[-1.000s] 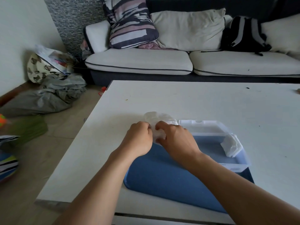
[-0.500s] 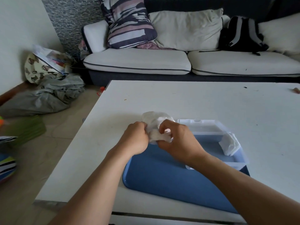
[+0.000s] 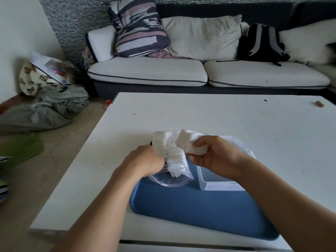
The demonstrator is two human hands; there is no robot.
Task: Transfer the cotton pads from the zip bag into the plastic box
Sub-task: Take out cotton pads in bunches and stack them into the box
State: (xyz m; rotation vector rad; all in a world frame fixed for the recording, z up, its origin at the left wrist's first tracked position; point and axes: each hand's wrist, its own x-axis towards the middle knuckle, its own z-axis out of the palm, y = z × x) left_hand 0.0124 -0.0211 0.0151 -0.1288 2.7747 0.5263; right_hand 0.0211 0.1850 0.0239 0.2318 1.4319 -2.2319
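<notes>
My left hand (image 3: 145, 161) grips a clear zip bag (image 3: 171, 171) with white cotton pads still inside it, its open mouth hanging toward me over the blue tray (image 3: 190, 211). My right hand (image 3: 216, 155) pinches a stack of white cotton pads (image 3: 190, 143) just outside the bag, raised above the tray. The clear plastic box (image 3: 216, 184) stands on the tray under my right wrist; some white pads show at its far right corner (image 3: 249, 153), and my arm hides most of the box.
The tray lies at the near edge of a white table (image 3: 200, 115). A small brown object (image 3: 319, 104) lies at the table's far right. A sofa with cushions and a black backpack (image 3: 261, 44) stands behind. Bags and cloth lie on the floor to the left.
My right hand has drawn a stack of pads out of the bag and lifted it to the right. The bag's mouth now hangs open toward me; the left hand keeps hold of the bag.
</notes>
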